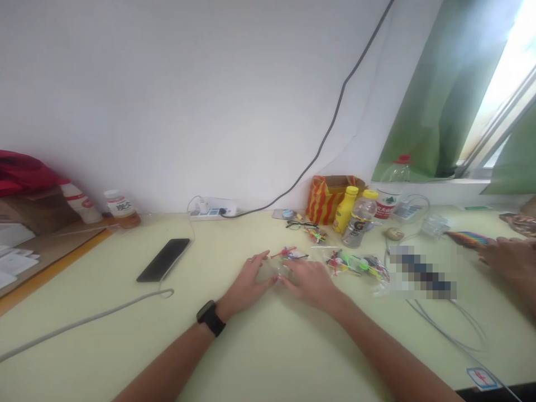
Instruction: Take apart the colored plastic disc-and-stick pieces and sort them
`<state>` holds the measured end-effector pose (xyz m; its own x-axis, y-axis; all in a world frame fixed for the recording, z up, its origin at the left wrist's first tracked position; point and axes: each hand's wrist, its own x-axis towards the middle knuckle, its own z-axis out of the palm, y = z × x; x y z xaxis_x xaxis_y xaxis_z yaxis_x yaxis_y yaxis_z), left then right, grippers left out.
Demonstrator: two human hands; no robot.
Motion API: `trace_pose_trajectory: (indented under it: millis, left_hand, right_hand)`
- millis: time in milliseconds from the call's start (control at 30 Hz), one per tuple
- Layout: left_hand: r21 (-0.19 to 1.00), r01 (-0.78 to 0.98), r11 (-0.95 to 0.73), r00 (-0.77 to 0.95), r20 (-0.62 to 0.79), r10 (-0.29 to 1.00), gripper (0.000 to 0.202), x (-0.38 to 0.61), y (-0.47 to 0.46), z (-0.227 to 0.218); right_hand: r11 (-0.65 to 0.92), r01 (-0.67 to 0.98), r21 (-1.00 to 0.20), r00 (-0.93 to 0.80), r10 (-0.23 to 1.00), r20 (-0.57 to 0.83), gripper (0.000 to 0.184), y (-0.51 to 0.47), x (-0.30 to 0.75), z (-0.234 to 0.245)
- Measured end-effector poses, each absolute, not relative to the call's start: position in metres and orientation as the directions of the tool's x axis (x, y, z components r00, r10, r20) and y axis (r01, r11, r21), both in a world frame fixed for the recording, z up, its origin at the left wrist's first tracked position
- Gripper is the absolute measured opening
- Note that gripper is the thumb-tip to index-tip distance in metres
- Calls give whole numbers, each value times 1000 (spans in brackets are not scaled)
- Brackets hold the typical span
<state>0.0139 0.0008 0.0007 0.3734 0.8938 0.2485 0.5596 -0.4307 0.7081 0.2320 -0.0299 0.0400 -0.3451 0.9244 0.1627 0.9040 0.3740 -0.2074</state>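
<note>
My left hand (246, 281), with a black watch (211, 318) on its wrist, lies on the table with thumb and fingers apart. Opposite it, my right hand (313, 283) rests palm down, its thumb and fingers also apart. Between the two thumbs is something clear, apparently a thin plastic bag (277, 271), touched by both thumbs. Just beyond the fingertips lie small red, blue and dark plastic pieces (288, 253), blurred. Right of my right hand, a pile of green, red and yellow plastic pieces (358, 263) lies in or on clear wrapping.
A phone (164, 260) with a cable lies left. Behind stand a striped bag (320, 198), a yellow bottle (345, 209) and a clear bottle (360, 220), with glasses (301, 224) nearby. At right, another person's hand (508, 262) is by a rainbow-striped item (469, 238). A power strip (213, 210) sits by the wall.
</note>
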Motion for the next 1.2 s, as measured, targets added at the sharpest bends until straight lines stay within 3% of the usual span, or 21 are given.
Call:
trace_pose_trajectory:
  millis: [100, 200, 433, 600, 933, 1200]
  left_hand:
    - [659, 581, -478, 397, 283, 873, 66, 12, -1, -1]
    - [608, 603, -516, 424, 303, 853, 64, 14, -1, 0]
    - [522, 622, -583, 495, 315, 810, 61, 18, -3, 3]
    - [525, 615, -588, 493, 325, 807, 64, 19, -2, 1]
    - [682, 483, -550, 429, 363, 827, 48, 14, 8, -4]
    - [870, 200, -450, 469, 319, 824, 55, 9, 13, -3]
  right_hand:
    - [406, 859, -312, -315, 899, 304, 37, -27, 240, 31]
    - [372, 870, -325, -230, 888, 399, 36, -20, 254, 24]
    - [313, 883, -350, -218, 933, 285, 42, -11, 270, 17]
    - [321, 847, -423, -219, 937, 273, 37, -11, 265, 15]
    - [302, 634, -712, -210, 953, 218, 34, -4, 262, 3]
    - [259, 553, -792, -181, 965, 189, 35, 6, 263, -11]
